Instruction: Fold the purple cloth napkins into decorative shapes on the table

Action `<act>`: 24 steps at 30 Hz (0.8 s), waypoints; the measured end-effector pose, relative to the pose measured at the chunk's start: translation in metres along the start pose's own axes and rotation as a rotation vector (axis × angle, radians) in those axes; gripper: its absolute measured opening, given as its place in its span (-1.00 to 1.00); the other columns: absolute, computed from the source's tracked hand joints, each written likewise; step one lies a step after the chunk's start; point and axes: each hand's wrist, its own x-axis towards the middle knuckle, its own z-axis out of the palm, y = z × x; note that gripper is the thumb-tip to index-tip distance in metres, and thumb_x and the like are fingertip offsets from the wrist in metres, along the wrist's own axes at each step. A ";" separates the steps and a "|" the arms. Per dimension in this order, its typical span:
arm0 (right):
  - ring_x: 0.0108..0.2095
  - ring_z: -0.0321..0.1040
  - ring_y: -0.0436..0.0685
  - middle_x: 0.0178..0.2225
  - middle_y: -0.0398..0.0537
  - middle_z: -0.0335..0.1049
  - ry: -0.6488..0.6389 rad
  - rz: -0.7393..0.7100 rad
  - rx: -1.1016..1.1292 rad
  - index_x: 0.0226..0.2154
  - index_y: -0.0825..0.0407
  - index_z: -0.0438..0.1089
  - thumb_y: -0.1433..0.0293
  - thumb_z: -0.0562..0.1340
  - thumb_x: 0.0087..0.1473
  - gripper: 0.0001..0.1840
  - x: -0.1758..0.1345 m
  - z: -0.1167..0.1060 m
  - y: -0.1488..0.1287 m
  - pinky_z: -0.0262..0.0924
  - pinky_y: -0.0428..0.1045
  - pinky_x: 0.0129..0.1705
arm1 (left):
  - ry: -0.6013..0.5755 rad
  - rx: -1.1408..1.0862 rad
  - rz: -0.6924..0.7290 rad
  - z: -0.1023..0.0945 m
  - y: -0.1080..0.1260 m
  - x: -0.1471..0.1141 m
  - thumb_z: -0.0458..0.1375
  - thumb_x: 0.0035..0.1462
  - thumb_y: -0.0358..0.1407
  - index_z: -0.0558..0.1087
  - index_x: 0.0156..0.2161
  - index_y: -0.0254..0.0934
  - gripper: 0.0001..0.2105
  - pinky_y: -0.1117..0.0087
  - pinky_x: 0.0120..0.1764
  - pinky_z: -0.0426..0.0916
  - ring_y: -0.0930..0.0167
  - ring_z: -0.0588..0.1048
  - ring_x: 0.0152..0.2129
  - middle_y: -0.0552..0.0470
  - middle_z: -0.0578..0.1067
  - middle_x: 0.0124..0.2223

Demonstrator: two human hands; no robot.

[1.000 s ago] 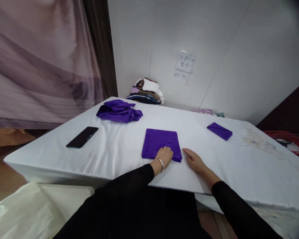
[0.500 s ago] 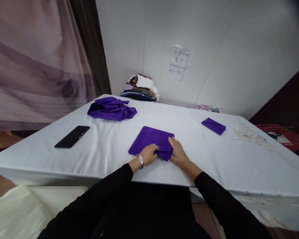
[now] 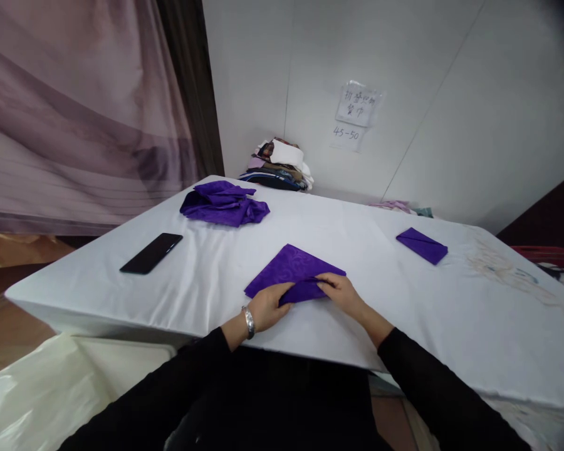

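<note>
A purple patterned cloth napkin lies on the white-covered table in front of me, its near corner turned up and folded inward. My left hand, with a silver bracelet at the wrist, is closed on the napkin's near left edge. On the right side, my right hand pinches the folded edge between thumb and fingers. Off to the right rests a purple napkin folded into a flat rectangle. Crumpled purple cloths form a loose heap at the back left.
A black phone lies on the left of the table. Stacked folded clothes stand at the back by the wall, under handwritten paper signs. A pinkish curtain hangs at left; a red basket is beyond the right edge.
The napkin's near corner has been folded up, leaving a straighter near edge. My right hand has moved from the napkin's right side onto that fold. The view has shifted slightly left.
</note>
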 end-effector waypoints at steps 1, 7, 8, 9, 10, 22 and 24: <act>-0.25 0.40 0.10 -0.26 -0.13 0.49 -0.025 0.013 0.020 -0.23 -0.04 0.46 0.31 0.15 0.01 -0.73 0.014 0.000 -0.001 0.27 0.01 -0.16 | 0.028 0.031 -0.037 -0.004 -0.005 -0.002 0.10 0.04 -0.27 0.23 0.11 -0.19 -0.53 0.33 -0.12 0.33 0.36 0.45 -0.20 0.03 0.49 -0.13; -0.46 0.37 0.02 -0.47 -0.19 0.46 -0.107 0.174 -0.057 -0.41 0.03 0.45 0.36 0.17 -0.03 -0.84 0.093 0.010 0.004 0.23 -0.10 -0.40 | 0.198 0.173 -0.164 -0.022 -0.031 -0.015 0.12 0.03 -0.27 0.04 0.21 -0.19 -0.38 0.24 -0.12 0.31 0.34 0.46 -0.28 0.06 0.50 -0.25; -0.46 0.36 0.02 -0.48 -0.19 0.45 -0.095 0.195 -0.098 -0.43 0.03 0.45 0.38 0.17 -0.04 -0.86 0.102 0.013 0.006 0.22 -0.11 -0.40 | 0.219 0.188 -0.172 -0.024 -0.035 -0.017 0.12 0.03 -0.27 0.04 0.21 -0.19 -0.37 0.22 -0.10 0.29 0.33 0.45 -0.27 0.05 0.50 -0.25; -0.46 0.36 0.02 -0.48 -0.19 0.45 -0.081 0.212 -0.135 -0.45 0.03 0.44 0.40 0.17 -0.05 -0.87 0.109 0.017 0.008 0.21 -0.11 -0.40 | 0.236 0.199 -0.182 -0.026 -0.038 -0.019 0.12 0.03 -0.28 0.04 0.20 -0.20 -0.38 0.21 -0.09 0.28 0.32 0.45 -0.26 0.05 0.50 -0.25; -0.46 0.36 0.02 -0.49 -0.18 0.45 -0.066 0.223 -0.166 -0.47 0.03 0.44 0.41 0.17 -0.06 -0.88 0.115 0.021 0.010 0.20 -0.11 -0.40 | 0.247 0.202 -0.191 -0.027 -0.041 -0.020 0.12 0.03 -0.29 0.04 0.20 -0.20 -0.38 0.20 -0.08 0.27 0.32 0.45 -0.26 0.05 0.49 -0.25; -0.22 0.36 0.16 -0.24 -0.10 0.47 0.083 0.267 -0.419 -0.26 -0.08 0.44 0.34 0.19 0.00 -0.80 0.127 0.045 0.022 0.19 0.00 -0.20 | 0.319 0.079 -0.318 -0.029 -0.064 -0.023 0.07 0.03 -0.40 0.14 0.15 -0.22 -0.47 0.23 -0.09 0.29 0.34 0.41 -0.21 0.05 0.50 -0.23; -0.18 0.36 0.16 -0.20 -0.11 0.47 0.093 0.276 -0.474 -0.18 -0.11 0.41 0.32 0.18 0.02 -0.75 0.126 0.046 0.022 0.19 0.00 -0.18 | 0.332 0.066 -0.334 -0.028 -0.065 -0.023 0.08 0.02 -0.41 0.15 0.14 -0.23 -0.48 0.22 -0.08 0.29 0.34 0.41 -0.21 0.06 0.50 -0.24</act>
